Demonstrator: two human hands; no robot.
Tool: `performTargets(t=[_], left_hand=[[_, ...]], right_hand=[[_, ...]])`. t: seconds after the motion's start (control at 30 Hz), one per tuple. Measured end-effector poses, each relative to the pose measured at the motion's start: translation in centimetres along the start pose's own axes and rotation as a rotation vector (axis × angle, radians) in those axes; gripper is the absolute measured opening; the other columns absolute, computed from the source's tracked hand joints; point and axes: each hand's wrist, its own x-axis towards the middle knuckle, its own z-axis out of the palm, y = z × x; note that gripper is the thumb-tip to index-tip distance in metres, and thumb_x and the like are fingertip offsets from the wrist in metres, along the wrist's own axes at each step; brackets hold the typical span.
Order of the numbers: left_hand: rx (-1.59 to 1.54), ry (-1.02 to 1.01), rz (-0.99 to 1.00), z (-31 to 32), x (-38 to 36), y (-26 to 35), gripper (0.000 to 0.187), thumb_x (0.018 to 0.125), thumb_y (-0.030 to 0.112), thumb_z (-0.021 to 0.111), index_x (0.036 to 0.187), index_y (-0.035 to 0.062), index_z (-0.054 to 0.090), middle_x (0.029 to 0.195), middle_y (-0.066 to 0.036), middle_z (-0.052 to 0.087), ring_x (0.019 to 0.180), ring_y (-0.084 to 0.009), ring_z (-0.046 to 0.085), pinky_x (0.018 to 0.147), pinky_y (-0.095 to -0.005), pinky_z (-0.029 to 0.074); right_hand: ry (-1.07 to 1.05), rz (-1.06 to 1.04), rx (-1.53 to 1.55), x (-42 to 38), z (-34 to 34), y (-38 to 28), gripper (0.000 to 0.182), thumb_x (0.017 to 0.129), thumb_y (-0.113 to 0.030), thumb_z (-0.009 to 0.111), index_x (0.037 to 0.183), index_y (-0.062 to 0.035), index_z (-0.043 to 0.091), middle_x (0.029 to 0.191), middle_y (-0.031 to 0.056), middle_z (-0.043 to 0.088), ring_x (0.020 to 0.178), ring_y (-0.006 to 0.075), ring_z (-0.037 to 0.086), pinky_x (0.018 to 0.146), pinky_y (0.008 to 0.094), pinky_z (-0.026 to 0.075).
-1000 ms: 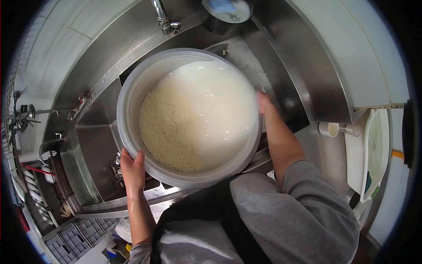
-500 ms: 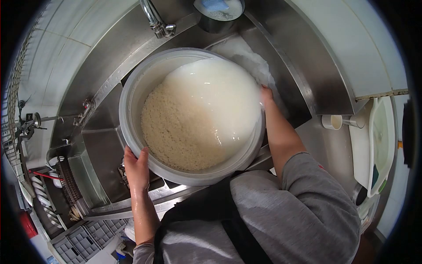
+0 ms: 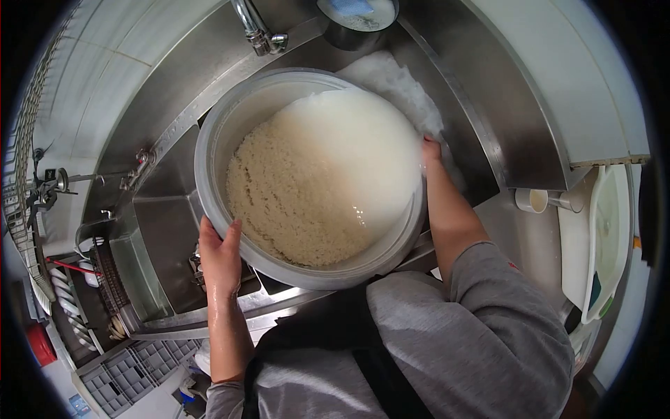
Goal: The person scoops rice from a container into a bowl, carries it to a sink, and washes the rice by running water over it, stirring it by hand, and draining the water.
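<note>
A large grey round pot (image 3: 209, 133) is held tilted toward the far right over the sink. Wet rice (image 3: 286, 199) lies bare on its left and near side. Milky water (image 3: 363, 146) has gathered at its far right, reaching the rim there. My left hand (image 3: 221, 255) grips the near-left rim, thumb on top. On the right side, my right hand (image 3: 432, 150) is closed on the rim, its fingers mostly hidden. Beyond that rim a whitish patch (image 3: 398, 87), apparently cloudy water, spreads on the sink floor.
A faucet (image 3: 262, 38) stands at the back. Beside it sits a round container (image 3: 356, 31) with suds and a blue cloth. Another sink basin (image 3: 164, 216) is at left. Cups (image 3: 534, 200) and a white tub (image 3: 607, 237) are at right. Grey crates (image 3: 129, 373) lie lower left.
The pot seems tipped slightly further to the far right, and more rice shows. The whitish patch beyond the rim has changed shape. Both hands keep their hold; the view has shifted slightly.
</note>
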Motion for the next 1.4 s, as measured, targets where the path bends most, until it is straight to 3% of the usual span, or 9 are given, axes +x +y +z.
performTargets(t=[0.33,0.43,0.63,0.73,0.83,1.13,1.2,1.33,1.4], left_hand=[[0.029,-0.026,0.02,0.7,0.2,1.3,0.026,0.09,0.005,0.053,0.113,-0.0042,0.046,0.105,-0.012,0.059,0.096,-0.0151,0.055,0.087,-0.0286,0.042],[0.034,-0.043,0.037,0.8,0.2,1.9,0.025,0.09,0.005,0.053,0.112,-0.0044,0.046,0.105,-0.012,0.059,0.095,-0.015,0.054,0.087,-0.0284,0.042],[-0.024,-0.051,0.024,1.2,0.4,2.5,0.025,0.09,0.004,0.053,0.112,-0.0044,0.046,0.104,-0.011,0.058,0.094,-0.0144,0.054,0.086,-0.0281,0.042],[-0.073,-0.058,0.027,1.1,0.3,2.8,0.024,0.089,0.003,0.052,0.111,-0.0042,0.046,0.103,-0.011,0.058,0.094,-0.0137,0.054,0.086,-0.0278,0.042],[-0.031,-0.074,0.026,1.3,0.0,2.9,0.024,0.089,0.002,0.053,0.111,-0.0039,0.046,0.103,-0.01,0.058,0.094,-0.0131,0.054,0.086,-0.0275,0.042],[-0.051,-0.097,0.037,1.2,-0.8,3.2,0.028,0.089,-0.001,0.053,0.115,-0.0042,0.044,0.107,-0.011,0.059,0.098,-0.0132,0.054,0.09,-0.0272,0.041],[-0.067,-0.099,0.037,1.3,-0.9,3.2,0.029,0.089,-0.001,0.053,0.116,-0.0042,0.044,0.108,-0.011,0.058,0.099,-0.0136,0.054,0.091,-0.0277,0.04],[-0.098,-0.097,0.039,1.7,-1.0,3.5,0.032,0.089,-0.001,0.054,0.118,-0.0039,0.043,0.11,-0.011,0.058,0.101,-0.0142,0.054,0.092,-0.0285,0.04],[-0.115,-0.092,0.027,2.0,-1.2,4.0,0.031,0.089,-0.002,0.054,0.118,-0.0036,0.043,0.11,-0.011,0.058,0.101,-0.0143,0.054,0.092,-0.0285,0.041]], right_hand=[[-0.041,0.054,0.153,-2.7,-0.2,-2.7,0.021,0.082,-0.017,0.065,0.094,0.0001,0.068,0.083,0.0056,0.067,0.07,0.0134,0.06,0.061,0.0272,0.048],[0.006,0.051,0.023,-1.8,-0.2,-1.9,0.029,0.081,-0.02,0.065,0.101,0.0006,0.067,0.087,0.0067,0.069,0.074,0.0154,0.062,0.066,0.0289,0.048],[-0.07,-0.04,0.146,1.3,0.1,1.9,0.031,0.082,-0.017,0.063,0.107,0.001,0.066,0.093,0.0086,0.069,0.081,0.0154,0.063,0.072,0.0276,0.049],[-0.003,0.031,0.115,-1.6,0.2,-1.3,0.029,0.085,-0.015,0.06,0.108,0.0013,0.065,0.097,0.009,0.069,0.084,0.0156,0.063,0.075,0.0272,0.049],[0.024,-0.073,0.048,-1.1,0.2,-1.3,0.027,0.087,-0.014,0.059,0.109,0.001,0.064,0.099,0.0092,0.068,0.084,0.0163,0.063,0.076,0.0279,0.049],[-0.061,0.049,0.16,-4.0,0.6,-4.2,0.024,0.091,-0.012,0.056,0.111,-0.0012,0.064,0.106,0.008,0.066,0.094,0.0151,0.061,0.084,0.0266,0.048],[-0.122,0.054,0.364,-3.8,0.9,-3.8,0.024,0.091,-0.012,0.055,0.112,-0.001,0.063,0.106,0.0078,0.066,0.094,0.0157,0.061,0.084,0.0271,0.048],[-0.076,0.148,0.299,-3.6,1.1,-3.5,0.024,0.091,-0.011,0.055,0.111,-0.0002,0.063,0.107,0.0075,0.066,0.095,0.0155,0.061,0.085,0.0271,0.048],[-0.168,0.142,0.334,-4.1,1.0,-3.7,0.023,0.092,-0.012,0.055,0.11,-0.0003,0.064,0.107,0.0073,0.066,0.096,0.0149,0.06,0.086,0.0265,0.047]])
